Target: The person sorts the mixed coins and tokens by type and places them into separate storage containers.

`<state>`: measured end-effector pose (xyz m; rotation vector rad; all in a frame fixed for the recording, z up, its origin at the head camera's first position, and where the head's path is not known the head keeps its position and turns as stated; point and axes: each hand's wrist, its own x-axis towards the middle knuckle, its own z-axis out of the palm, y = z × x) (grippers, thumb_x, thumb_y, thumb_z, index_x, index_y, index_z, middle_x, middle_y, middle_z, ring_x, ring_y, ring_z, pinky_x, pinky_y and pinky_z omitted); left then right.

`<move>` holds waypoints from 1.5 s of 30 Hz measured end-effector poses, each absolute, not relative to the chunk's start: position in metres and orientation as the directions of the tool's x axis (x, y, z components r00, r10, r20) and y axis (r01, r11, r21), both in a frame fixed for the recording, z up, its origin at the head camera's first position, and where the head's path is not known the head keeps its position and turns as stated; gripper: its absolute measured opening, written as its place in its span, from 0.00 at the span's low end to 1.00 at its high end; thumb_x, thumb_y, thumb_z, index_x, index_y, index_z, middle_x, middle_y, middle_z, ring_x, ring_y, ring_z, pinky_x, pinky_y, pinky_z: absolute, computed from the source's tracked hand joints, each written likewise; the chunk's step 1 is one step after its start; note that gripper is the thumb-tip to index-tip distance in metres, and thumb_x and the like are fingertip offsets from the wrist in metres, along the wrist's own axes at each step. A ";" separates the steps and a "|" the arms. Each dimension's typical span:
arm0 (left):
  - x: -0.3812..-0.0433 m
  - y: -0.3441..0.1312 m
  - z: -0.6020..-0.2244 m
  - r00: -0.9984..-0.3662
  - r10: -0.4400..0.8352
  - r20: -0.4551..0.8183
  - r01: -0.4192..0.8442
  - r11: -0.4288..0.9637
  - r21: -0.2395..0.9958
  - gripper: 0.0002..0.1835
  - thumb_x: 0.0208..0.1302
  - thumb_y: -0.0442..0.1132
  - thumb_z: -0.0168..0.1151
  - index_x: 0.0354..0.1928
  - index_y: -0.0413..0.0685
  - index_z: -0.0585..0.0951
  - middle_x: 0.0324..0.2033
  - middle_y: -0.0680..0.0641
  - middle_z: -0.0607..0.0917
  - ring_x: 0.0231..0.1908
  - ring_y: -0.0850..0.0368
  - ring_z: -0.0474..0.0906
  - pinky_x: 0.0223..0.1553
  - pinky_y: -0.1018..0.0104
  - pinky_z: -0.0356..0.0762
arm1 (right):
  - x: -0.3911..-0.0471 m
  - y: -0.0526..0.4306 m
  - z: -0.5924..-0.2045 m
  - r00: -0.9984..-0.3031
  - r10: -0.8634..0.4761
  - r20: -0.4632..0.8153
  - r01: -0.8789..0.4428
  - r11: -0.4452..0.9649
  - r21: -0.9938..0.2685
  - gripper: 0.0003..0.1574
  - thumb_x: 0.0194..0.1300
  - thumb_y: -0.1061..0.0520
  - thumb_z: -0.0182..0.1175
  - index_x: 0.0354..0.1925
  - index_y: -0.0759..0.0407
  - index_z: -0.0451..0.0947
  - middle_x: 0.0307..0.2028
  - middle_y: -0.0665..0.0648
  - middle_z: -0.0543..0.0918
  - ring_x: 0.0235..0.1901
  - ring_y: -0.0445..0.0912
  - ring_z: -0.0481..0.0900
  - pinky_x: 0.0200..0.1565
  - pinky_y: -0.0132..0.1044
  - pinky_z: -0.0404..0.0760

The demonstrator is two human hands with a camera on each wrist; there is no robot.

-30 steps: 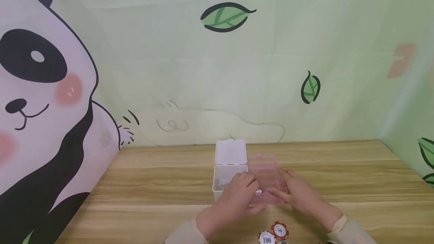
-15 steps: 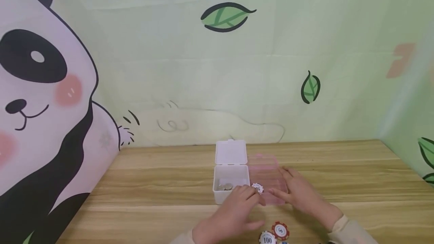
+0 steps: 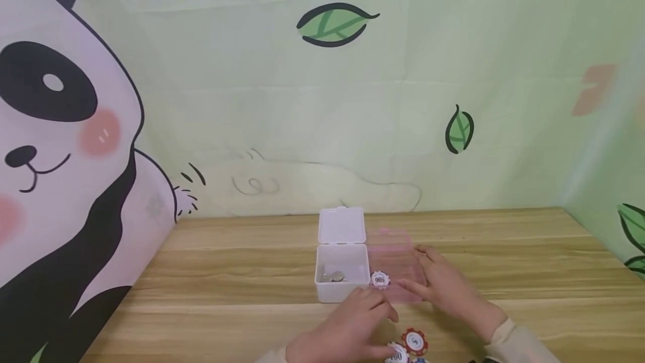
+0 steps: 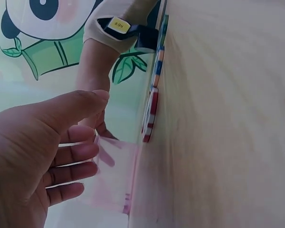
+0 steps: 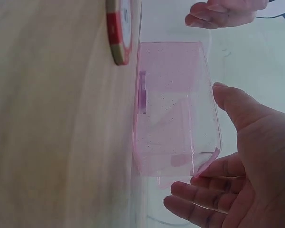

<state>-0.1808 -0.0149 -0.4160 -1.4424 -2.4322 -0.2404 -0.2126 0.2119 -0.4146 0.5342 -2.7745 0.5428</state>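
Note:
My left hand (image 3: 347,326) hovers low over the near side of the table with fingers loosely bent and nothing between them. Its thumb overlaps a white poker chip marked 100 (image 3: 397,354); whether they touch I cannot tell. My right hand (image 3: 450,284) holds the clear pink plastic box (image 5: 175,109) by its right side, thumb at the rim and fingers around the corner. A white chip marked 500 (image 3: 380,279) shows at the left of the pink box. Beside that stands an open white box (image 3: 342,291) with silver coins (image 3: 335,277) inside.
A red poker chip (image 3: 415,341) lies by the 100 chip, and a blue-edged chip (image 3: 420,360) is cut off by the frame's bottom. The white box's lid (image 3: 342,226) is folded back. A printed cloth backdrop (image 3: 252,99) rises behind the wooden table (image 3: 232,273).
My left hand has left the 500 chip at the pink box and drawn back toward the chips on the table. The right hand stays at the pink box.

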 end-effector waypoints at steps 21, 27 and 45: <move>-0.180 -0.009 -0.422 -0.426 0.887 0.180 0.900 0.436 -0.022 0.19 0.53 0.61 0.67 0.42 0.61 0.82 0.38 0.63 0.80 0.41 0.70 0.72 0.45 0.82 0.65 | -0.215 0.211 -0.414 -0.906 -0.298 0.301 -0.392 0.858 -0.331 0.48 0.62 0.40 0.62 0.66 0.71 0.62 0.63 0.74 0.69 0.58 0.68 0.73 0.58 0.59 0.74; -0.178 -0.007 -0.428 -0.432 0.886 0.169 0.893 0.446 -0.053 0.19 0.53 0.61 0.67 0.43 0.61 0.82 0.38 0.62 0.79 0.41 0.70 0.71 0.45 0.81 0.65 | -0.215 0.211 -0.414 -0.910 -0.295 0.293 -0.385 0.862 -0.329 0.49 0.62 0.39 0.61 0.66 0.71 0.62 0.63 0.74 0.68 0.58 0.68 0.72 0.58 0.59 0.73; -0.176 -0.005 -0.433 -0.467 0.862 0.194 0.882 0.471 0.029 0.19 0.52 0.61 0.68 0.39 0.59 0.82 0.36 0.63 0.78 0.41 0.70 0.70 0.46 0.82 0.65 | -0.213 0.211 -0.413 -0.919 -0.278 0.278 -0.363 0.871 -0.330 0.50 0.61 0.38 0.62 0.66 0.72 0.62 0.62 0.75 0.69 0.54 0.67 0.76 0.54 0.58 0.77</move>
